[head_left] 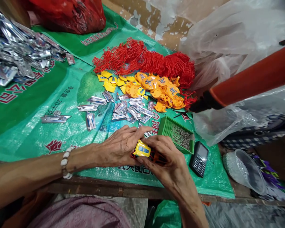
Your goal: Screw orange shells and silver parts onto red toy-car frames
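Observation:
Both hands meet at the table's near edge around a small yellow plastic piece with a blue sticker [142, 148], which sits on a red part [154, 156]. My left hand [120, 145], with a bead bracelet on its wrist, grips the piece from the left with curled fingers. From the right, my right hand [167, 158] pinches the same piece between thumb and fingers. Just beyond lie loose silver metal clips [128, 109], a heap of yellow and orange pieces [149, 87] and a pile of red plastic frames [152, 60].
A green tray of small metal pins [179, 134] and a black phone [199, 158] sit right of my hands. A green woven sheet [26, 117] covers the table. Silver clips pile up far left [14, 53]. A clear plastic bag [230, 47], an orange tube [251, 79] and a clear cup [244, 171] are at right.

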### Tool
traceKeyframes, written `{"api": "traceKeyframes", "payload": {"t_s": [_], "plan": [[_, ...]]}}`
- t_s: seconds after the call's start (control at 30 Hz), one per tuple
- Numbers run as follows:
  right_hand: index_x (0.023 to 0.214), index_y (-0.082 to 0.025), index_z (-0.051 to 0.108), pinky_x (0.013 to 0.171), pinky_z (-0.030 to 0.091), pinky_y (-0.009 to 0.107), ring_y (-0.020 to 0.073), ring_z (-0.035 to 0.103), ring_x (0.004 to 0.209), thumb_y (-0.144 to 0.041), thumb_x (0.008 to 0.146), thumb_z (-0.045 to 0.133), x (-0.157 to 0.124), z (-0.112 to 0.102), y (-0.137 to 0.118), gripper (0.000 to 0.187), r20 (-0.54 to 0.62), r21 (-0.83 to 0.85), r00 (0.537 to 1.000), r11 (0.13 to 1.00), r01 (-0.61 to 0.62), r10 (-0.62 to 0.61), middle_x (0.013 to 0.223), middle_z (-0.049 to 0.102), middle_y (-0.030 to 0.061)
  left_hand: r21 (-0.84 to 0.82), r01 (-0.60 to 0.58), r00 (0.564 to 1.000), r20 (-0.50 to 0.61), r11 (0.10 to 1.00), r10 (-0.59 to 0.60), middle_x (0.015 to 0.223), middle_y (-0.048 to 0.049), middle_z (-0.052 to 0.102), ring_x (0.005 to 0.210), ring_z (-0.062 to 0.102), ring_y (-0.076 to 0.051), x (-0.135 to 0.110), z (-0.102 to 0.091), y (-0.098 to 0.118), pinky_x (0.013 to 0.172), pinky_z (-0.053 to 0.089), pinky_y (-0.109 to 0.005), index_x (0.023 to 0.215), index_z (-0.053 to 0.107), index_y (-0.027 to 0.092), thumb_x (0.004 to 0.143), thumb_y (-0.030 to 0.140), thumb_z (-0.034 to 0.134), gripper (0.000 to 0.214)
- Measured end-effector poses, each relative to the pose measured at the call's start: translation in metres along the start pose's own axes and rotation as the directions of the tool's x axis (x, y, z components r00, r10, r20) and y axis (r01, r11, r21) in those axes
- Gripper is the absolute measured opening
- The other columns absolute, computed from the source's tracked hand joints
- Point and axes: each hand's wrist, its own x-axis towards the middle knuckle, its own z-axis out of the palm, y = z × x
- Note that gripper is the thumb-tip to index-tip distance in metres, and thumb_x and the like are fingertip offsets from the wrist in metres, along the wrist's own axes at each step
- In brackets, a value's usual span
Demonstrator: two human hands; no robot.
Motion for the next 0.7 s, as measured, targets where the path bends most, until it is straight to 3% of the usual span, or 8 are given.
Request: {"api": "traceKeyframes", "payload": {"t_s": [0.1,0.23,0.37,0.47,0.6,0.7], "plan": [[0.111,-0.029,0.07,0.087,0.054,0.039,0.0237,0.06,0.107,-0.031,0.08,0.075,-0.001,0.001,0.003,0.032,-0.017,0.041,0.999,0.999,-0.032,0.033,0.114,0.063,0.0072,-0.005,0.015,1.0,0.005,1.0,-0.015,0.134,-0.0163,0.057,0.119,0.058,-0.033,-0.002,-0.001,0.002,0.093,0.046,-0.044,0.142,0.019,0.023,0.079,0.033,0.077,0.086],[0.111,-0.028,0.071,0.087,0.054,0.039,0.0234,0.061,0.105,-0.033,0.079,0.077,-0.003,0.003,0.01,0.033,-0.028,0.128,0.998,0.99,-0.057,0.061,0.107,0.066,0.0062,-0.079,0.021,1.0,0.004,0.997,-0.021,0.131,-0.0149,0.056,0.119,0.055,-0.032,-0.007,-0.006,0.002,0.097,0.045,-0.047,0.142,0.02,0.022,0.081,0.036,0.072,0.081],[0.108,-0.026,0.073,0.086,0.054,0.04,0.0227,0.062,0.101,-0.038,0.076,0.078,-0.003,0.003,0.017,0.035,-0.045,0.227,0.996,0.972,-0.06,0.072,0.102,0.067,0.0067,-0.154,-0.147,0.989,-0.009,0.977,0.148,0.12,-0.0109,0.062,0.109,0.059,-0.024,-0.008,-0.01,-0.002,0.095,0.047,-0.04,0.12,0.046,0.021,0.094,0.031,0.059,0.031],[0.107,-0.024,0.072,0.085,0.054,0.039,0.0218,0.063,0.098,-0.045,0.076,0.077,-0.004,0.003,0.022,0.038,-0.027,0.291,0.996,0.954,-0.076,0.087,0.099,0.066,0.0066,-0.066,-0.245,0.969,-0.007,0.967,0.245,0.118,-0.0118,0.063,0.111,0.057,-0.025,-0.007,-0.007,-0.004,0.097,0.045,-0.041,0.113,0.055,0.02,0.097,0.036,0.058,0.023],[0.103,-0.021,0.071,0.086,0.053,0.039,0.0214,0.063,0.099,-0.051,0.076,0.075,-0.006,0.005,0.024,0.04,-0.019,0.325,0.993,0.94,-0.101,0.114,0.101,0.065,0.0064,0.085,-0.236,0.971,-0.032,0.968,0.239,0.121,-0.0142,0.06,0.114,0.053,-0.028,-0.008,0.001,-0.005,0.095,0.045,-0.043,0.111,0.058,0.019,0.094,0.037,0.062,0.026],[0.111,-0.023,0.068,0.09,0.054,0.041,0.0215,0.063,0.104,-0.046,0.075,0.077,-0.008,0.003,0.025,0.044,-0.023,0.3,0.994,0.949,-0.097,0.108,0.108,0.066,0.0066,0.123,-0.228,0.97,-0.06,0.966,0.237,0.116,-0.0123,0.062,0.105,0.056,-0.025,-0.008,0.003,-0.004,0.089,0.046,-0.04,0.107,0.059,0.019,0.095,0.033,0.06,0.018]]}}
